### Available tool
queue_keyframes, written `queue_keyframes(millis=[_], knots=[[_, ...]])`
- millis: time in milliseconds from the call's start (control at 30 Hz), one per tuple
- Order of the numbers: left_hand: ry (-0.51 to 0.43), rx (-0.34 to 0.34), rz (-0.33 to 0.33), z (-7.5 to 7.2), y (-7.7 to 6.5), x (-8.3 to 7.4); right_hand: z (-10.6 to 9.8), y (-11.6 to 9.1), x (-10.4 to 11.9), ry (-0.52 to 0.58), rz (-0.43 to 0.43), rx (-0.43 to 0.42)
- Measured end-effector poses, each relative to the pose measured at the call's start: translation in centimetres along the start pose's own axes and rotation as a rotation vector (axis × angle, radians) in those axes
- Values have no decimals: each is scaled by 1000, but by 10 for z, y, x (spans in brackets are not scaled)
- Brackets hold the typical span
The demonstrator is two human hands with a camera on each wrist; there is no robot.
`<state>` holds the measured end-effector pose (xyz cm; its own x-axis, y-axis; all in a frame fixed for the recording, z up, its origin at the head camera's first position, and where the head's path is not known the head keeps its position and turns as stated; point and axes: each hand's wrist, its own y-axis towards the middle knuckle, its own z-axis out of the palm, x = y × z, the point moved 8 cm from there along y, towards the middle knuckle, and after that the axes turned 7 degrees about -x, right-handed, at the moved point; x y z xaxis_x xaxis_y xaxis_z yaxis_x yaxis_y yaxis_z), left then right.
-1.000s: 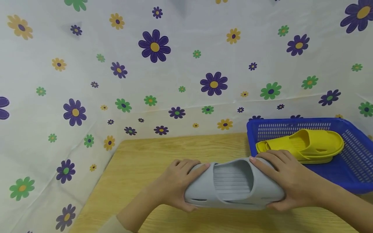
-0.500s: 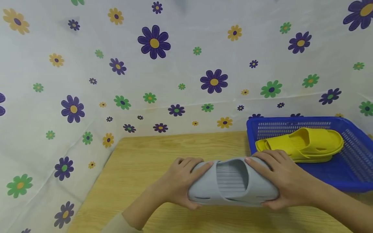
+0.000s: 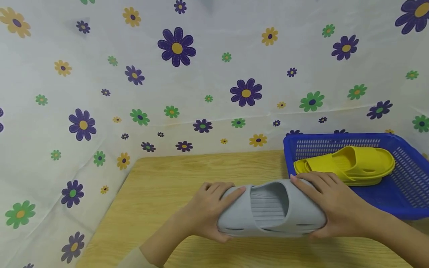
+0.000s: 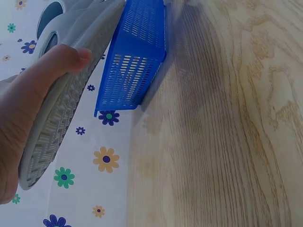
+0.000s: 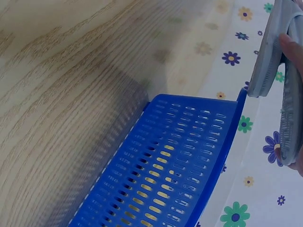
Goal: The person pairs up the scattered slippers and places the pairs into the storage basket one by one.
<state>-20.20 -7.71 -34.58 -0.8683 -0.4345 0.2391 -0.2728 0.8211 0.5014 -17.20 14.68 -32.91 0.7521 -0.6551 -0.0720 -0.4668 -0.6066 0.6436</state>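
Observation:
A pair of grey slippers (image 3: pixel 234 212), fitted together with a toe at each end, is held sideways above the table. My left hand (image 3: pixel 209 212) grips the left end, thumb and fingers on opposite sides. At the right end, my right hand (image 3: pixel 338 208) has hold of the other toe. Between the hands the ribbed insole shows through the opening. In the left wrist view the thumb (image 4: pixel 66 61) lies along the treaded grey sole (image 4: pixel 52 123). Two separate grey soles (image 5: pixel 267 61) appear in the right wrist view, where most of the hand is out of frame.
Behind the right hand stands a blue plastic basket (image 3: pixel 412 214) with perforated walls. Yellow slippers (image 3: pixel 372 160) lie in it, one upon the other. A wood-grain table (image 3: pixel 151 193) spreads under the hands, with a white flower-printed cloth (image 3: pixel 207 67) at the back and left.
The left hand has shifted slightly right with the slippers. The right hand moved a little left, squeezing the pair shorter, then back right. Both hands keep their grip.

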Motion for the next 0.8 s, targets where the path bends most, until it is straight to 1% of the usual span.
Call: queue_keyframes(millis=[133,267,433,533,600,700,800], knots=[[-21,22,5,1,0,1,-3,-1,1,-13,-39,-35],[-52,66,14,3,-4,4,-5,-4,1,-14,-59,-59],[-61,110,8,6,-9,8,-8,-7,0,19,-71,-111],[-63,140,-4,8,-10,10,-9,-9,-2,42,-79,-140],[-57,154,-10,9,-10,11,-8,-10,-3,51,-75,-145],[-49,162,-16,9,-10,11,-8,-11,-3,62,-80,-147],[-44,142,1,7,-11,9,-9,-11,-3,69,-86,-151]])
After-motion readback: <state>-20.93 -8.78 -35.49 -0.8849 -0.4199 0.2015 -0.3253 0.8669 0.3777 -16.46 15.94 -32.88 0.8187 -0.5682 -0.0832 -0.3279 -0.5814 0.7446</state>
